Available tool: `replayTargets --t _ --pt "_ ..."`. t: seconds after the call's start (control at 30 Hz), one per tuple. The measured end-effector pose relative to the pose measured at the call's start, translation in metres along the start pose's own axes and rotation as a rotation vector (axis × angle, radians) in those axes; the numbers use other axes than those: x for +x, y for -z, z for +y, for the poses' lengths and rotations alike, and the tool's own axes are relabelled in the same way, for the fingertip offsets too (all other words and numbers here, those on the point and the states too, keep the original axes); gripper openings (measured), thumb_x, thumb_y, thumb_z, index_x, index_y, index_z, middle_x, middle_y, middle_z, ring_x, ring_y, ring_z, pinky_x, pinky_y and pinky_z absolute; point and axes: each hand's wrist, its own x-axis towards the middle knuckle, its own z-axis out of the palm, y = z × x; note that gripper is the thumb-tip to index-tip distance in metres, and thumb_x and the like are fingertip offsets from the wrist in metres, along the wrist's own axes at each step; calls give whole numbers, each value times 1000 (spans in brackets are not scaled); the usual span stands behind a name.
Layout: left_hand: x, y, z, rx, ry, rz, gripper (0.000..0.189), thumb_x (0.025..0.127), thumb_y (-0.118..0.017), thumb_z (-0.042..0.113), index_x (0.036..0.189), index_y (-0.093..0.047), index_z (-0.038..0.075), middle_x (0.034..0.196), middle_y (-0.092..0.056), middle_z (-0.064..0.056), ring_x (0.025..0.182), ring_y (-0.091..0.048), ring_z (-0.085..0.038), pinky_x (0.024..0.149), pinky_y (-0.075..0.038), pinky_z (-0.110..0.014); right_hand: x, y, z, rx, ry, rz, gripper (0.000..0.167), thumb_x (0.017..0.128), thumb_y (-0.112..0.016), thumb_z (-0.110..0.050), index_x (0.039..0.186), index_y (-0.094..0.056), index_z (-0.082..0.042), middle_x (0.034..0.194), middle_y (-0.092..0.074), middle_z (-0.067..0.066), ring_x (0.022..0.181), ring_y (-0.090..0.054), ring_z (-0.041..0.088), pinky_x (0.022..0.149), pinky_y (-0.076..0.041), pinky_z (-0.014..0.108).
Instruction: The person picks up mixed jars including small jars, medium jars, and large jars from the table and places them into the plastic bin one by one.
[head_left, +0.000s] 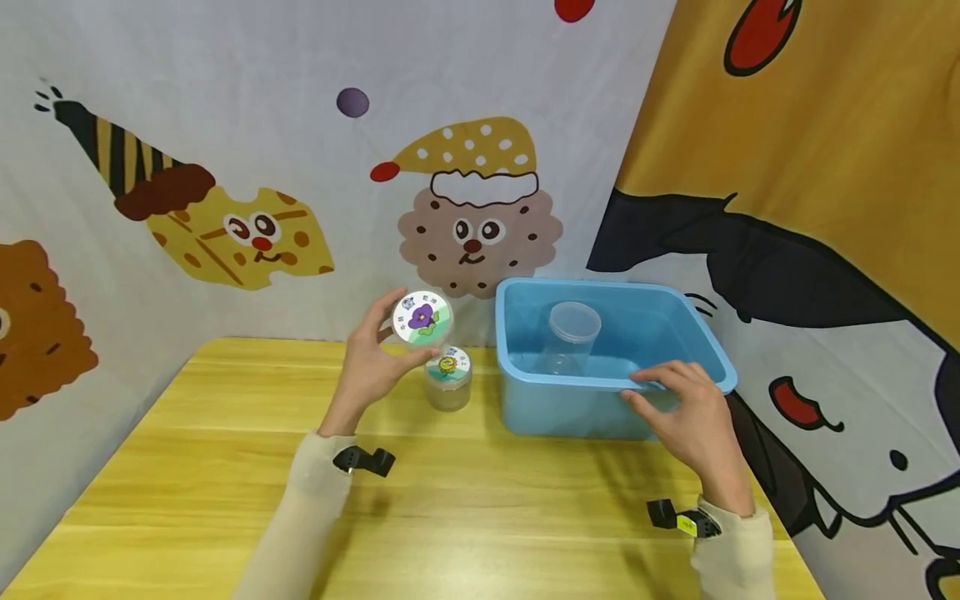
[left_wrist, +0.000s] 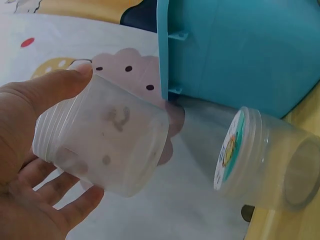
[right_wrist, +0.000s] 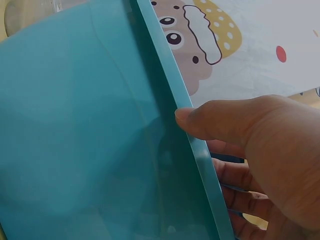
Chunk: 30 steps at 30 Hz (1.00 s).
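In the head view, my left hand [head_left: 372, 358] grips a clear plastic jar [left_wrist: 107, 137] whose white-and-green lid [head_left: 423, 318] shows a purple flower. My thumb lies along one side of it and my fingers along the other. A similar jar [head_left: 450, 393], with a yellow flower on its lid, stands upright on the table; the held jar is above it with a gap between them. My right hand [head_left: 693, 414] holds the front rim of a blue plastic bin [head_left: 577, 408], thumb on the outside and fingers over the edge.
Inside the bin, toward its left, stands another clear jar [head_left: 570, 337] with a translucent top. The bin sits at the back right of the wooden table [head_left: 480, 508]. Behind it hangs a cloth [head_left: 285, 67] printed with cartoon figures.
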Motion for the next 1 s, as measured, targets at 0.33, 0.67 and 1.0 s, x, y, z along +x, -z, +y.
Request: replayTargets --t 0.33,0.67,1.0 --pt "13 -15 16 -10 -68 -58 96 72 -96 18 154 -45 22 155 -51 1 137 -52 -24 114 -45 -52 2 0 0 1 10 4 25 79 -89 -14 101 -79 -12 98 -74 3 97 -57 21 75 -43 36" --pt "25 -25 32 39 -126 -105 97 73 -95 17 155 -43 23 158 -47 1 143 -47 -24 115 -44 -52 2 1 -1 8 0 2 24 78 -90 -15 101 -80 -13 98 -75 3 96 -57 23 76 -43 39" --pt "37 -32 50 78 -194 -150 98 72 -96 20 154 -44 21 156 -50 -1 137 -52 -24 112 -48 -49 2 0 -2 8 15 8 25 78 -90 -14 101 -80 -12 98 -74 3 96 -57 22 76 -43 37"
